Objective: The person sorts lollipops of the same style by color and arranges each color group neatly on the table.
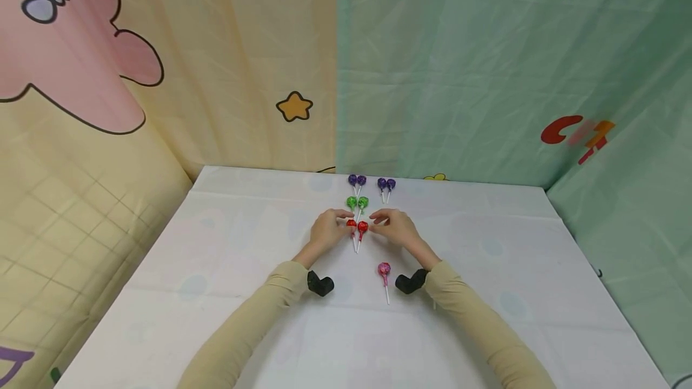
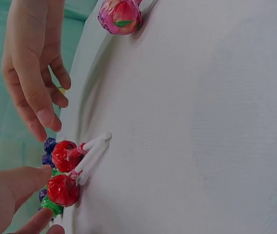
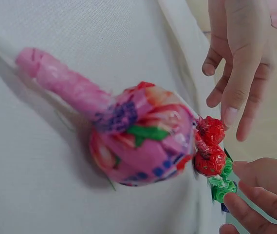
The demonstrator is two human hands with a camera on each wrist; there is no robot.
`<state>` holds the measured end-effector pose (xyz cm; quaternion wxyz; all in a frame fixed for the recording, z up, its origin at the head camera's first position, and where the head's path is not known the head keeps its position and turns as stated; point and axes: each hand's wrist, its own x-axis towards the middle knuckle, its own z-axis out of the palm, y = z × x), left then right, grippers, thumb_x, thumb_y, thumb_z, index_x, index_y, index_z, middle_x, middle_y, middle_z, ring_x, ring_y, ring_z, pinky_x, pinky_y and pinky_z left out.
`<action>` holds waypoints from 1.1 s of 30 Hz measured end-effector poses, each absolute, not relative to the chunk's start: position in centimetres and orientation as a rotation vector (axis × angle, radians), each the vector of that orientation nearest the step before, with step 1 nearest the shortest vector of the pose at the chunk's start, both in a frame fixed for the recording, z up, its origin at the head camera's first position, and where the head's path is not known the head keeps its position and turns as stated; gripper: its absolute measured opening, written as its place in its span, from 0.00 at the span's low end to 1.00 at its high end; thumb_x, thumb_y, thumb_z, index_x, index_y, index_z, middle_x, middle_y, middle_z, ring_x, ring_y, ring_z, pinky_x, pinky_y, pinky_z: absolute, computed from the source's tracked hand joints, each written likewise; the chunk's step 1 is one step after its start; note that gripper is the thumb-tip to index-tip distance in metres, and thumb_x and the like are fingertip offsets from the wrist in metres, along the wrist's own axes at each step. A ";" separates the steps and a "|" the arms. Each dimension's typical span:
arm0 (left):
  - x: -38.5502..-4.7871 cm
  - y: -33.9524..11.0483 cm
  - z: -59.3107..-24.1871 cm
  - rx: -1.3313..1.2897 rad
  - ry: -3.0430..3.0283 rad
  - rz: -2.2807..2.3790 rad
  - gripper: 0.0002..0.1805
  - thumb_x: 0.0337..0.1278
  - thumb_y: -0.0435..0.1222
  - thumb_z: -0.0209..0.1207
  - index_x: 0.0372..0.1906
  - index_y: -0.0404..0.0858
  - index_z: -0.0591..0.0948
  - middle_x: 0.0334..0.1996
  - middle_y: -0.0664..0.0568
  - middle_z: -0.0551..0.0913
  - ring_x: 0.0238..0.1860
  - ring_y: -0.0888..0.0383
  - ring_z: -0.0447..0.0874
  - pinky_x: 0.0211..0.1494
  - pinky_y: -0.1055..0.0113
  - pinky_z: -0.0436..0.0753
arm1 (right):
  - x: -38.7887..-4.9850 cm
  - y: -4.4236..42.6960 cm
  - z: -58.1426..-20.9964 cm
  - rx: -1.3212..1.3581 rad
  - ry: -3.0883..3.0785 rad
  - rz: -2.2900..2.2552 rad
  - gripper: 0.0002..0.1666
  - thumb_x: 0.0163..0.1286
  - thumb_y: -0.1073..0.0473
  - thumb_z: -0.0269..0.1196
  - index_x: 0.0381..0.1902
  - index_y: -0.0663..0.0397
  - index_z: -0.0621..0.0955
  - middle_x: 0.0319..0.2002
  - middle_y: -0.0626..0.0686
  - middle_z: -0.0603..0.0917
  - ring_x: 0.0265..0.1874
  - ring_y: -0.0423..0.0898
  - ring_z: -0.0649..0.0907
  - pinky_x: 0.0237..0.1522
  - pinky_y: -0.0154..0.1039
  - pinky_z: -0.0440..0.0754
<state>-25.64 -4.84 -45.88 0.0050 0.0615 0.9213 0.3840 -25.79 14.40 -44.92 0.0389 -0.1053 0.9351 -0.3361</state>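
Two red lollipops (image 1: 363, 227) lie side by side on the white table, their sticks meeting toward the near side. My left hand (image 1: 327, 230) is at the left one, its thumb overlapping the candy in the head view; fingers and thumb are parted. To the right of the pair hovers my right hand (image 1: 399, 228), fingers loosely extended and holding nothing. In the right wrist view the left hand (image 3: 240, 63) has its thumb close to a red candy (image 3: 210, 130). Just beyond lie two green lollipops (image 1: 351, 202), partly behind the hands in the wrist views.
Two purple lollipops (image 1: 361, 180) lie behind the green ones, with another purple pair (image 1: 391, 184) to their right. A pink lollipop (image 1: 384, 269) lies nearer, between the forearms. One white stick (image 1: 434, 304) shows beside the right sleeve. Printed curtains (image 1: 432, 77) stand behind the table.
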 end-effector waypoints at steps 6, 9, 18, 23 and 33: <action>-25.0 -4.1 -45.1 0.197 2.906 1.222 0.14 0.52 0.39 0.68 0.47 0.48 0.86 0.48 0.50 0.83 0.44 0.54 0.80 0.38 0.67 0.74 | -25.3 15.6 -44.5 -0.297 2.897 -1.004 0.18 0.63 0.54 0.66 0.49 0.52 0.84 0.43 0.54 0.87 0.39 0.48 0.80 0.39 0.39 0.75; -24.5 -3.7 -44.6 0.234 2.907 1.225 0.14 0.52 0.39 0.68 0.47 0.47 0.86 0.48 0.48 0.83 0.42 0.53 0.79 0.36 0.67 0.74 | -24.9 16.3 -44.2 -0.298 2.909 -0.994 0.18 0.63 0.54 0.66 0.49 0.53 0.83 0.43 0.54 0.87 0.40 0.49 0.80 0.40 0.41 0.76; -23.1 -2.2 -44.2 0.425 2.829 1.279 0.14 0.54 0.38 0.67 0.48 0.43 0.86 0.42 0.47 0.84 0.41 0.52 0.78 0.42 0.63 0.74 | -23.4 19.0 -43.5 -0.335 2.921 -1.009 0.17 0.63 0.57 0.66 0.49 0.57 0.83 0.43 0.57 0.87 0.40 0.51 0.81 0.43 0.46 0.78; -22.2 -1.4 -44.5 0.532 2.747 1.284 0.15 0.54 0.37 0.67 0.48 0.41 0.85 0.40 0.46 0.85 0.38 0.52 0.76 0.39 0.67 0.71 | -22.3 20.6 -43.2 -0.362 2.904 -1.026 0.17 0.63 0.58 0.65 0.49 0.58 0.83 0.43 0.58 0.86 0.40 0.52 0.81 0.42 0.46 0.79; -20.0 -0.3 -45.0 0.596 2.605 1.246 0.16 0.53 0.39 0.67 0.49 0.42 0.85 0.48 0.48 0.85 0.47 0.52 0.79 0.50 0.62 0.77 | -20.1 23.5 -43.6 -0.355 2.876 -1.016 0.17 0.63 0.59 0.65 0.49 0.59 0.82 0.42 0.58 0.86 0.39 0.50 0.81 0.38 0.41 0.79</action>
